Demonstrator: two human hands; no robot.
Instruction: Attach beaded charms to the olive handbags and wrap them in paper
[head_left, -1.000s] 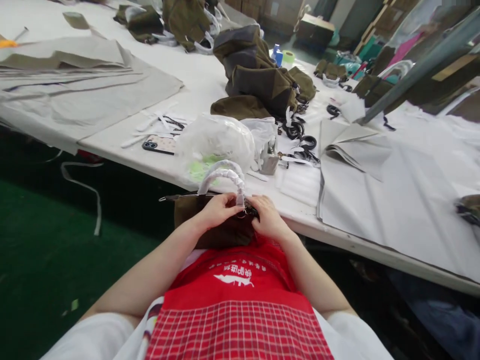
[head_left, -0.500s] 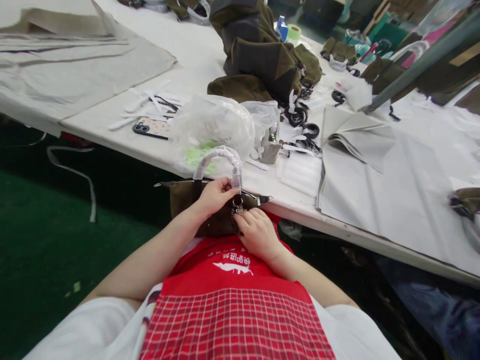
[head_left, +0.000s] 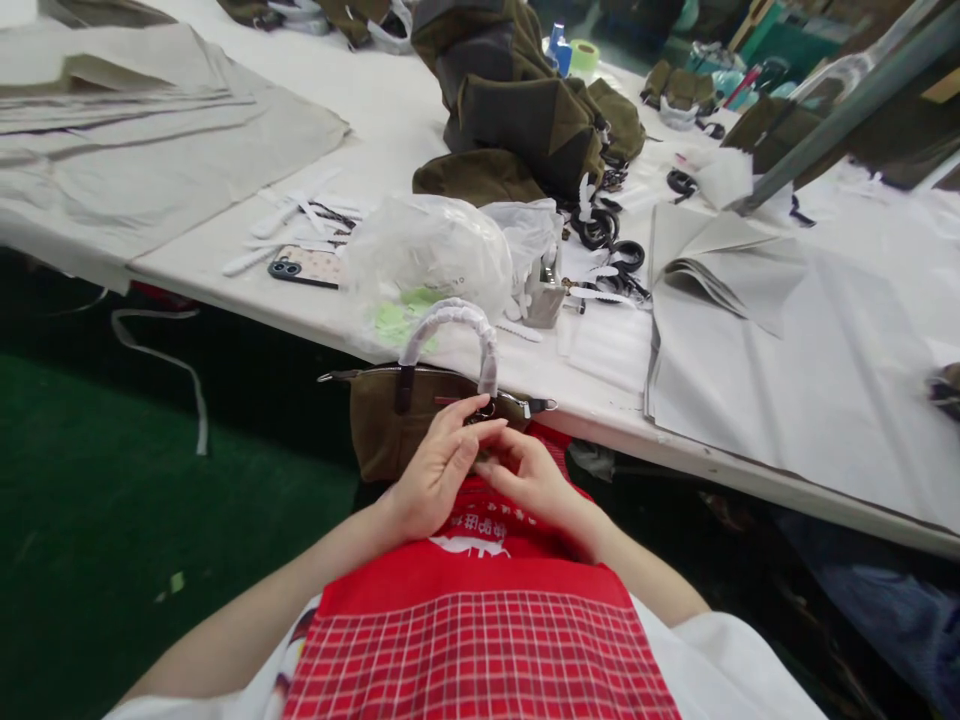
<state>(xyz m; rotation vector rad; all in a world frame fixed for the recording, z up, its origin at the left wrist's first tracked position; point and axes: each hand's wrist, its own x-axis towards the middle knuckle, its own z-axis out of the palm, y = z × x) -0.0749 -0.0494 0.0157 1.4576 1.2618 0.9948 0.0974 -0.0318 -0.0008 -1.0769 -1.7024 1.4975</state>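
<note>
An olive-brown handbag (head_left: 382,420) with a dark zip end tab is held upright against the table's front edge. Its arched handle (head_left: 450,312) is wrapped in clear plastic. My left hand (head_left: 439,470) lies along the bag's front with its fingers stretched towards the handle's right base, by a small metal ring (head_left: 487,408). My right hand (head_left: 529,475) meets it there, fingers curled and thumb bent inward. Whatever lies between the right fingertips is hidden, and the charm below the ring is mostly covered by my hands.
The white table (head_left: 300,325) carries a phone (head_left: 306,267), a clear plastic bag (head_left: 427,250), black strap coils (head_left: 596,228) and a small grey box (head_left: 541,300). Stacked olive bags (head_left: 517,130) stand behind. Paper sheets (head_left: 810,350) lie right; a grey pole (head_left: 847,110) slants across.
My left hand has moved down from the handle base, its fingers now stretched over the charm. The right hand has shifted slightly right and down beside it. More of the bag's front shows.
</note>
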